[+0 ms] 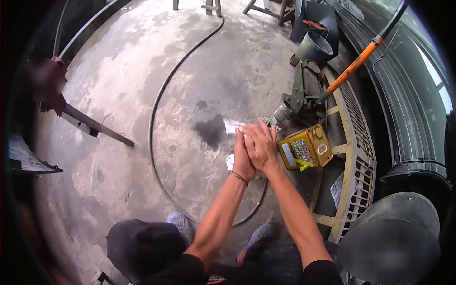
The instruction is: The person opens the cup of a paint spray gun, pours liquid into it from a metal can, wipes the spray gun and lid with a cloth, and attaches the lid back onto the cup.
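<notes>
Hands (260, 148) overlapping — arms (297, 213) outstretched (gold can (316, 147) near).

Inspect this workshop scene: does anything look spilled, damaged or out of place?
Yes: an irregular dark patch on the grey concrete floor, just beyond the left hand. Its near-black colour against paler surroundings suggests a spill.

Concrete floor (114, 99): grey, worn, blotched with darker patches
Dark stain (210, 132): near the middle
Hose (153, 109): lying in a long, open curve
Gold urethane paint tin (311, 140): standing near the jack
Jack (298, 90): orange-handled, at right
</notes>
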A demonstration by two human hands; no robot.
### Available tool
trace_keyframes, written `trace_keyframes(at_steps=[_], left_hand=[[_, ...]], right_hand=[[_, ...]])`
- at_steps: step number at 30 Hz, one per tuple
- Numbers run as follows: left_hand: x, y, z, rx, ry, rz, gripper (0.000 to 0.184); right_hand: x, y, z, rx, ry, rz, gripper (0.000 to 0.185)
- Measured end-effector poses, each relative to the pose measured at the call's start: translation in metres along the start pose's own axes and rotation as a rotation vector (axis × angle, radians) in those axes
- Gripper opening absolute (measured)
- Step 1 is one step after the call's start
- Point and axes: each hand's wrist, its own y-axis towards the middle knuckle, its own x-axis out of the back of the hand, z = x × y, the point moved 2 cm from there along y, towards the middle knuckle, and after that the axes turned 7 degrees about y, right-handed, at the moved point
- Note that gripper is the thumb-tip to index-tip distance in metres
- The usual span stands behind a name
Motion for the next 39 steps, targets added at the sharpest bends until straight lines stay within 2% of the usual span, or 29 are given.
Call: trace_keyframes(at_steps=[2,3,6,8,10,12,15,18,19,20,22,23,24,25,26,27,28,29,30,32,33,36,38,39], left_hand=[[0.013,0.014,0.012,-0.019,-0.029,-0.089,0.079],[0.024,0.02,0.024,-0.024,-0.046,-0.141,0.08],[0.047,0.029,0.04,-0.133,-0.122,-0.467,0.072],[0.069,0.033,0.043,-0.13,-0.116,-0.612,0.074],[0.107,0.038,0.047,-0.104,-0.283,-0.385,0.08],[0.141,0.041,0.058,0.018,-0.235,-0.48,0.083],[0.173,0.051,0.064,0.03,-0.165,-0.451,0.07],[0.214,0.057,0.076,0.086,-0.086,-0.436,0.058],[0.222,0.048,0.064,0.059,0.055,-0.492,0.043],[0.226,0.043,0.057,-0.026,0.409,-0.598,0.041],[0.165,0.003,0.053,-0.155,1.133,-0.768,0.039],[0.188,0.004,0.075,-0.167,1.007,-0.679,0.039],[0.176,-0.002,0.087,-0.169,0.878,-0.595,0.041],[0.172,-0.02,0.108,-0.025,0.761,-0.698,0.041],[0.129,-0.029,0.106,0.091,0.645,-0.789,0.042],[0.138,-0.036,0.109,-0.005,1.015,-0.768,0.041],[0.146,-0.039,0.104,-0.121,1.383,-0.713,0.041],[0.156,-0.037,0.094,-0.006,1.685,-0.675,0.032],[0.16,-0.039,0.092,-0.074,1.825,-0.623,0.03],[0.16,-0.039,0.092,-0.232,2.081,-0.502,0.027],[0.156,-0.038,0.094,-0.246,2.117,-0.473,0.027],[0.094,-0.016,0.092,-0.494,2.311,-0.453,0.034],[0.053,0.04,0.088,-0.774,2.218,-0.292,0.044],[0.044,0.08,0.092,-0.705,2.062,-0.353,0.051]], right_hand=[[0.008,0.009,-0.025,-0.014,-0.098,0.101,0.035],[0.007,0.01,-0.036,-0.03,0.025,0.063,0.033],[0.0,-0.005,-0.04,-0.385,0.013,0.136,0.032],[-0.027,-0.031,-0.044,-0.145,0.123,-0.139,0.033],[-0.033,-0.049,-0.041,-0.16,0.121,-0.13,0.033],[-0.033,-0.067,-0.038,-0.224,-0.044,0.05,0.033],[-0.046,-0.064,-0.049,-0.436,-0.188,0.282,0.04],[-0.026,-0.068,-0.034,-0.292,0.153,0.532,0.048],[-0.014,-0.072,-0.029,-0.281,0.181,0.576,0.048],[0.0,-0.075,-0.026,-0.268,0.205,0.622,0.049],[0.022,-0.098,-0.026,-0.284,0.252,0.717,0.05],[0.018,-0.116,-0.039,-0.292,0.339,0.667,0.048],[0.007,-0.133,-0.046,-0.432,0.352,0.568,0.046],[-0.004,-0.144,-0.06,-0.423,0.4,0.529,0.046],[0.005,-0.142,-0.06,-0.337,0.396,0.502,0.046],[-0.006,-0.156,-0.075,-0.434,0.378,0.504,0.047],[0.012,-0.152,-0.076,-0.378,0.282,0.66,0.047],[0.013,-0.158,-0.088,-0.411,0.282,0.662,0.047],[0.014,-0.169,-0.098,-0.437,0.283,0.669,0.047],[0.006,-0.193,-0.118,-0.69,0.398,0.687,0.039],[0.005,-0.205,-0.127,-0.813,0.446,0.696,0.035],[0.035,-0.218,-0.119,-0.617,0.461,0.322,0.039],[0.055,-0.224,-0.14,-0.883,0.492,0.19,0.055],[0.067,-0.227,-0.153,-1.028,0.504,0.113,0.064]])
